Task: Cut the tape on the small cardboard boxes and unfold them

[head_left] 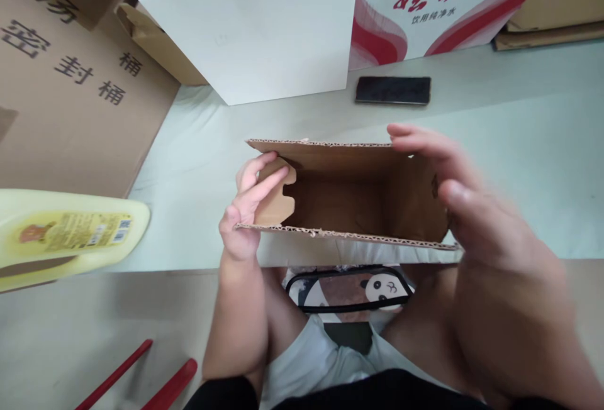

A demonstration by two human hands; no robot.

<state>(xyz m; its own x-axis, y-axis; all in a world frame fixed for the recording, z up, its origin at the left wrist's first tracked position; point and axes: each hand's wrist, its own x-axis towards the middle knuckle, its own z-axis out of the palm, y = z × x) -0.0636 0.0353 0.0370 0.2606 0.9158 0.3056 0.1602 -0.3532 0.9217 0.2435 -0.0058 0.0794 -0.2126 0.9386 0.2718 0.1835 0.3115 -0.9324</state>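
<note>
An open-topped cardboard box (349, 193) stands at the table's near edge, its brown inside facing me and its raw corrugated edges showing. My left hand (245, 209) grips the box's left end, with the fingers on a small notched flap (276, 199) folded inward and the thumb by the near wall's corner. At the right end, my right hand (481, 209) is slightly blurred, its thumb and fingers spread apart. Fingertips reach the far right corner; whether they press on the cardboard I cannot tell.
A black phone (393, 90) lies on the pale-covered table (519, 121). Behind stand a white box (264, 33) and a red-and-white carton (425, 20). At left are a large cardboard carton (70, 95) and a yellow bottle (70, 234). Red bars (170, 388) show below.
</note>
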